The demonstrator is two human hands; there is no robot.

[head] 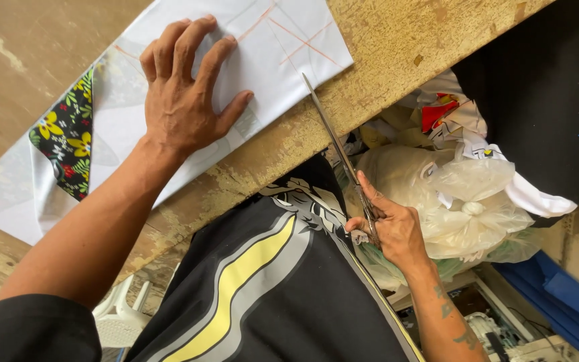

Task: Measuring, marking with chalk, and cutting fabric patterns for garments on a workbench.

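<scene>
- The left hand (185, 94) lies flat, fingers spread, on a white fabric piece (236, 53) that rests on the worn wooden bench (383, 40); it presses rather than grips, and nothing is closed inside it.
- The right hand (390, 228) is clamped on the handles of long scissors (336, 141), held off the bench edge, with the blade tips reaching the edge of the bench just beside the white fabric.
- The blades look nearly closed; whether they bite any cloth I cannot tell.
- Red chalk lines (296, 37) cross the far end of the white fabric. A good cut probably follows such a line, so the pressing hand is best kept close to the cutting path yet clear of the blades.
- A black floral-print cloth (68, 141) lies under the white piece at its left, so the layers could shift unless the palm holds them flat.
- Long, full strokes likely give a cleaner edge than short snips.
- Below the bench, bags of scraps (464, 201) sit well apart from the work.
</scene>
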